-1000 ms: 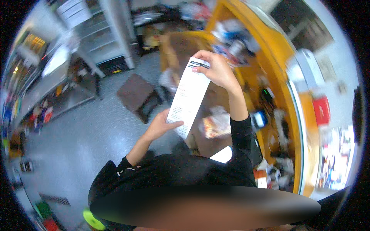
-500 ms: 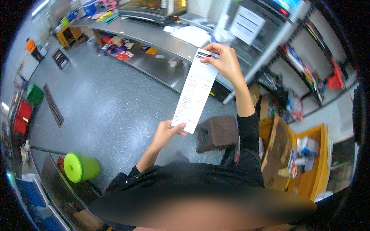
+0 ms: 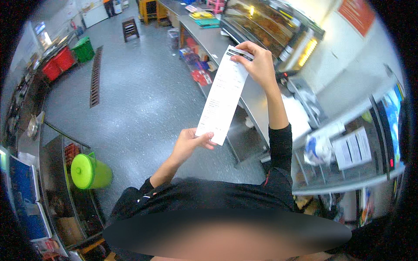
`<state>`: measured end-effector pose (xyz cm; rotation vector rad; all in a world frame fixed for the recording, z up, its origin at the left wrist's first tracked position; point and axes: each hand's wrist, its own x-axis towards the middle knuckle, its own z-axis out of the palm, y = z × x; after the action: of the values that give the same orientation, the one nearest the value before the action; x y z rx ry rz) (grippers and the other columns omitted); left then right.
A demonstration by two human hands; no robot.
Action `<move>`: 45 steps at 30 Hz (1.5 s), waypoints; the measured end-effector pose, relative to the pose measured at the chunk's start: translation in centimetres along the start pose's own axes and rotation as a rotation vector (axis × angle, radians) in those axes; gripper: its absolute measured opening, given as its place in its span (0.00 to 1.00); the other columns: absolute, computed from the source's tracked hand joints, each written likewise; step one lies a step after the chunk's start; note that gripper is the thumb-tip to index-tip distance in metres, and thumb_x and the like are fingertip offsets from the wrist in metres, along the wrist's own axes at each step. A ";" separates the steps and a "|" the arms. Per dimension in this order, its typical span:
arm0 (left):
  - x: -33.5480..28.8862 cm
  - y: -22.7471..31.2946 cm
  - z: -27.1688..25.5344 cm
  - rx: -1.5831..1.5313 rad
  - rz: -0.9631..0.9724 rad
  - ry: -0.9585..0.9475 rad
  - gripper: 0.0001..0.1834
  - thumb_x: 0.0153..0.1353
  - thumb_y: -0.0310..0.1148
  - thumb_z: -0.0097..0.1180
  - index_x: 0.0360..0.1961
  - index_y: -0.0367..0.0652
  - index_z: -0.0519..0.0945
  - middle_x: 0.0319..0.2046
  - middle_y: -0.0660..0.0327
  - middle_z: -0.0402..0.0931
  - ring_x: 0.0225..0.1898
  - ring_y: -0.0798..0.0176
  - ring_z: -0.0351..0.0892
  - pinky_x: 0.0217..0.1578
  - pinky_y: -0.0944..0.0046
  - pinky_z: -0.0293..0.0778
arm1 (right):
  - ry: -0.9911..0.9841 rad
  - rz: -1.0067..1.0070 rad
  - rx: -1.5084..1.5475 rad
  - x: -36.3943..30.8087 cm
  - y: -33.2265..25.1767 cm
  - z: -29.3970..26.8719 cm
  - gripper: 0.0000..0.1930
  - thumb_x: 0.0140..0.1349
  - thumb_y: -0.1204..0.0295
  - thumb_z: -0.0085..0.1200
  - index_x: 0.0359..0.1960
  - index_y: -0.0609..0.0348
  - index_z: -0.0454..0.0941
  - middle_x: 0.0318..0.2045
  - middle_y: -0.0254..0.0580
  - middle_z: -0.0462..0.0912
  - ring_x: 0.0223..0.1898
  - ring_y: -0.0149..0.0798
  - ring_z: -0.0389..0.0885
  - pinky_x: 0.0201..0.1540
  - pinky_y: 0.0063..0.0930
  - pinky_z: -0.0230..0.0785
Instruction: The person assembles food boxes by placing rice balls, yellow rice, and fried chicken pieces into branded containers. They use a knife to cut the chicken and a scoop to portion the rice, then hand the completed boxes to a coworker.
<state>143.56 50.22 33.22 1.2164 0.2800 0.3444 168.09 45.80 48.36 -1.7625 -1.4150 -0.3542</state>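
A long white paper receipt [image 3: 221, 96] with a dark band near its top is stretched between my two hands in front of my chest. My left hand [image 3: 191, 147] pinches its lower end, thumb on the printed face. At the upper end, my right hand [image 3: 257, 63] grips the top edge between thumb and fingers. The paper tilts, its top leaning to the right. Some fingers of both hands are hidden behind it.
To the right runs a steel counter [image 3: 257, 108] with a lit glass display case [image 3: 261, 26]. A glass-front fridge [image 3: 344, 161] stands at the lower right. On the left are a lime-green lidded bucket [image 3: 91, 172], red bins [image 3: 58, 65] and a floor drain grate [image 3: 96, 78]. A dark stool [image 3: 129, 29] stands far off.
My view has turned to the left, so the counter and fridge now lie nearer my right side. Both hands keep hold of the receipt in nearly the same pose.
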 end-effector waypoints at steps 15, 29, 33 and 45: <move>45.0 4.8 -16.9 0.024 0.144 0.019 0.24 0.69 0.44 0.41 0.44 0.28 0.74 0.33 0.48 0.81 0.28 0.62 0.82 0.31 0.68 0.77 | -0.072 -0.112 -0.111 35.7 28.9 16.4 0.10 0.54 0.75 0.56 0.39 0.55 0.79 0.34 0.45 0.83 0.36 0.46 0.82 0.39 0.34 0.71; 93.0 14.2 -14.3 0.133 0.302 -0.433 0.22 0.69 0.45 0.41 0.43 0.34 0.76 0.31 0.55 0.82 0.24 0.69 0.79 0.25 0.73 0.72 | 0.282 0.147 -0.943 61.2 57.4 6.3 0.09 0.46 0.62 0.62 0.28 0.49 0.84 0.26 0.37 0.83 0.30 0.39 0.81 0.32 0.33 0.70; 103.5 16.2 -13.1 0.078 0.284 -0.396 0.22 0.68 0.46 0.42 0.42 0.37 0.76 0.31 0.56 0.82 0.24 0.69 0.80 0.26 0.73 0.72 | 0.374 0.026 -1.094 68.7 64.8 7.5 0.06 0.49 0.65 0.56 0.27 0.49 0.82 0.27 0.41 0.82 0.31 0.45 0.81 0.34 0.39 0.71; 120.7 16.4 -16.0 0.026 0.298 -0.470 0.22 0.69 0.43 0.40 0.42 0.32 0.77 0.28 0.55 0.81 0.24 0.67 0.80 0.27 0.69 0.73 | 0.278 0.076 -1.309 77.3 74.0 12.4 0.07 0.52 0.73 0.50 0.29 0.51 0.82 0.31 0.42 0.81 0.34 0.47 0.81 0.36 0.42 0.74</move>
<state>245.88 117.78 40.35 1.3280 -0.3064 0.3003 257.03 105.27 60.74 -2.5587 -0.8858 -1.6832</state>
